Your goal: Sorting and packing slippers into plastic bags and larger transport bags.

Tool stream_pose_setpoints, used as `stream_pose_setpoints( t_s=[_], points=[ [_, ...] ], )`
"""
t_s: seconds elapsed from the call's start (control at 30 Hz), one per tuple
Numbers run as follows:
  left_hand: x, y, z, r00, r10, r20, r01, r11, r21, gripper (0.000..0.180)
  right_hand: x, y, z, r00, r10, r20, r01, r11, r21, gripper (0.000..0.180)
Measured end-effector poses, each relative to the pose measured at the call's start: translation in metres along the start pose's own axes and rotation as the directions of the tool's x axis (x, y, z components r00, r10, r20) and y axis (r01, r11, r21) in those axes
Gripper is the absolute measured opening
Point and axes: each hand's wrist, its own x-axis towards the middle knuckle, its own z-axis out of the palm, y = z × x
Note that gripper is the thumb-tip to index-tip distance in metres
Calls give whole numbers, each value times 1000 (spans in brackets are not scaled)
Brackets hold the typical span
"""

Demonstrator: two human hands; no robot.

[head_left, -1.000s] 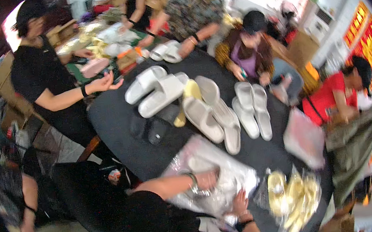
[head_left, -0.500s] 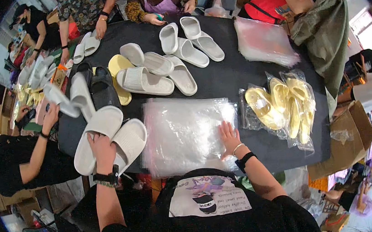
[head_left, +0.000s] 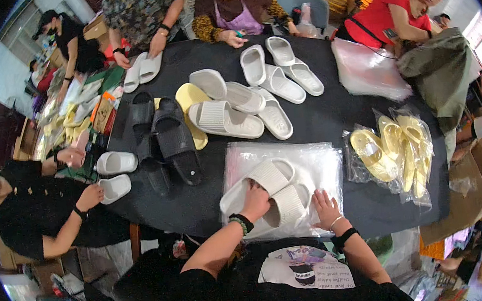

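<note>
A pair of white slide sandals (head_left: 290,205) lies on a stack of clear plastic bags (head_left: 241,155) in front of me. My left hand (head_left: 255,203) grips the pair where the two sandals meet, its fingertips partly hidden between them. Flat on the bags, just right of the sandals' toe ends, my right hand (head_left: 325,210) rests with fingers spread and holds nothing. Farther right lie yellow slides in clear bags (head_left: 392,151).
Black slides (head_left: 175,137), a yellow slide (head_left: 199,138) and several whitish slides (head_left: 228,119) lie on the black table (head_left: 321,120). At the far right is another bag stack (head_left: 366,71). On the left, a co-worker's hand (head_left: 90,197) touches a white slide (head_left: 116,188).
My left hand has carried the white pair rightward from beside the bag stack onto it. My right hand stays on the bags. The co-worker at left has put white slides on the table edge.
</note>
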Motion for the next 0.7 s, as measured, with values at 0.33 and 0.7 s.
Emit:
stream_pose_setpoints(
  t_s=[0.33,0.7],
  points=[
    [80,-71,-262,903,-197,-382,167,980,-111,30,12,-22,22,877,268,-400,-164,947,275,63],
    [47,-39,-172,950,-56,-308,240,760,604,52,-99,-13,52,504,447,-739,155,795,586,31]
  ],
)
